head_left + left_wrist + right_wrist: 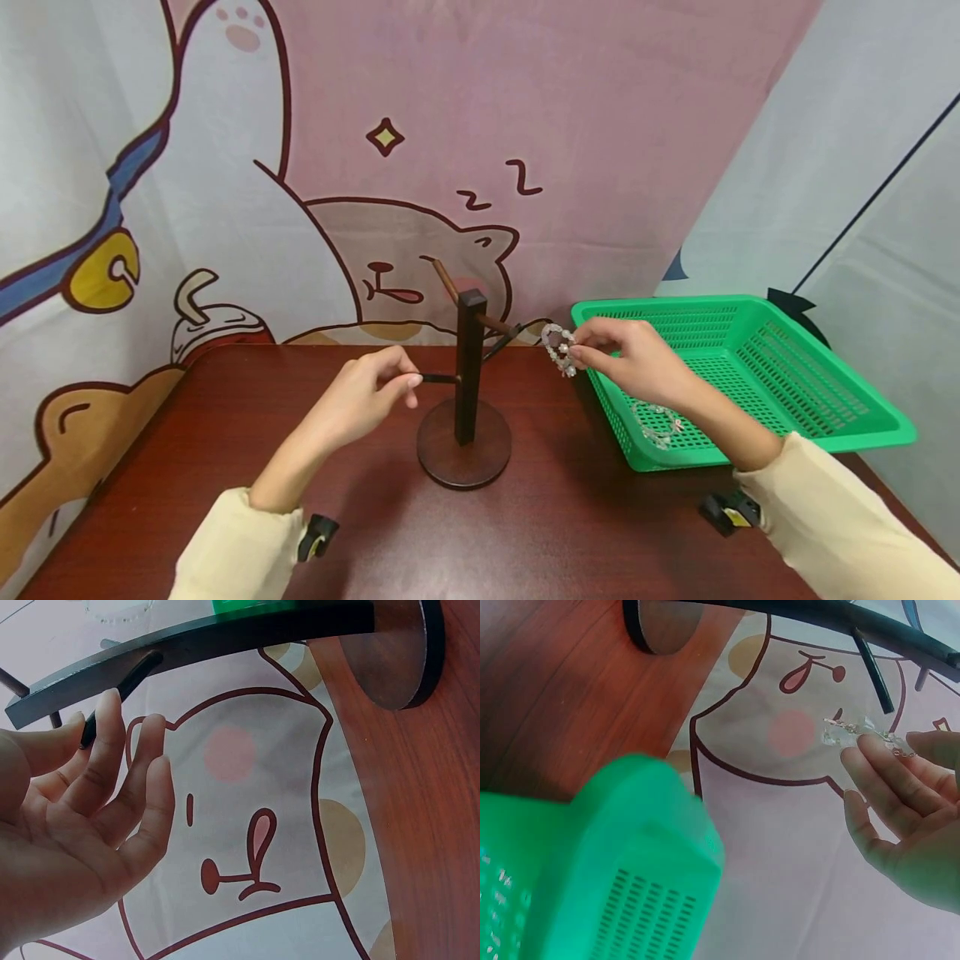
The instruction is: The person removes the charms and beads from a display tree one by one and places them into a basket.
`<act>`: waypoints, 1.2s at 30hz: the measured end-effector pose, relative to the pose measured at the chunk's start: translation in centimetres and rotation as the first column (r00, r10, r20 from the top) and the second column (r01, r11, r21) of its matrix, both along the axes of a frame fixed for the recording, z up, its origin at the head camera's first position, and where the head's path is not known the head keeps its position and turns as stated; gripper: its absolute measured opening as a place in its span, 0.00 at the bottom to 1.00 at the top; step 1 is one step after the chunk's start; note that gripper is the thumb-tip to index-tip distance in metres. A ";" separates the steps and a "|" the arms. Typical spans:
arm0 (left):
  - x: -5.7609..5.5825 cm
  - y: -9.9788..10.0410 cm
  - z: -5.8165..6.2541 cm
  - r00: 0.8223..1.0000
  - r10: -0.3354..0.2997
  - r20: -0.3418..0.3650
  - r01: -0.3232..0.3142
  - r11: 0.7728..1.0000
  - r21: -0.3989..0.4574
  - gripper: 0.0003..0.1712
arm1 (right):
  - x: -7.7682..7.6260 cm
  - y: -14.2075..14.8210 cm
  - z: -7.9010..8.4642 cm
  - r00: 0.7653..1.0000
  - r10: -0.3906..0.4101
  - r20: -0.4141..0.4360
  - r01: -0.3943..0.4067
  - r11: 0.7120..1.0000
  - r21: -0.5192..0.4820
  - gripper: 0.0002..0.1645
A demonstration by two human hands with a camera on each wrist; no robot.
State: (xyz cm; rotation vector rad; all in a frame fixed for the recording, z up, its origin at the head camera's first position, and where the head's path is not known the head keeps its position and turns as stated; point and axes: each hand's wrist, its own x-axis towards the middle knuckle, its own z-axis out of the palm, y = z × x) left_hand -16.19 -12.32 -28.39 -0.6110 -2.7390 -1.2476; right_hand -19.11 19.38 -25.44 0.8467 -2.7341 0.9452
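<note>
A dark wooden stand (469, 367) with a round base and several side pegs stands upright on the table. At its left, my left hand (367, 387) pinches the end of one peg (438, 378) between thumb and forefinger; the left wrist view shows the other fingers loosely bent. On the stand's right, my right hand (633, 358) holds a clear beaded bracelet (556, 346) between thumb and fingertips. The bracelet hangs near a right-hand peg (874, 675), apart from it in the right wrist view. Another beaded bracelet (651, 433) lies in the green basket (637, 461).
The green basket, with slotted walls, takes up the table's right side under my right forearm. A reddish-brown wooden table (360, 517) carries everything. Behind it hangs a cloth (600, 125) printed with cartoon animals.
</note>
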 end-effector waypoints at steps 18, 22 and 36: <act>0.0 0.1 -0.1 1.000 -0.002 0.010 0.002 1.000 0.003 0.04 | 2.4 5.3 -0.4 0.995 -0.060 -0.074 0.066 0.995 0.079 0.02; 0.0 0.0 -0.1 1.000 0.000 0.009 0.000 1.000 0.004 0.04 | 2.8 6.7 -0.9 0.993 -0.067 -0.096 0.076 0.993 0.095 0.05; -0.1 0.0 -0.1 1.000 0.001 0.002 -0.001 1.000 0.003 0.04 | 4.1 10.6 -3.2 0.987 -0.151 -0.049 0.156 0.981 0.120 0.03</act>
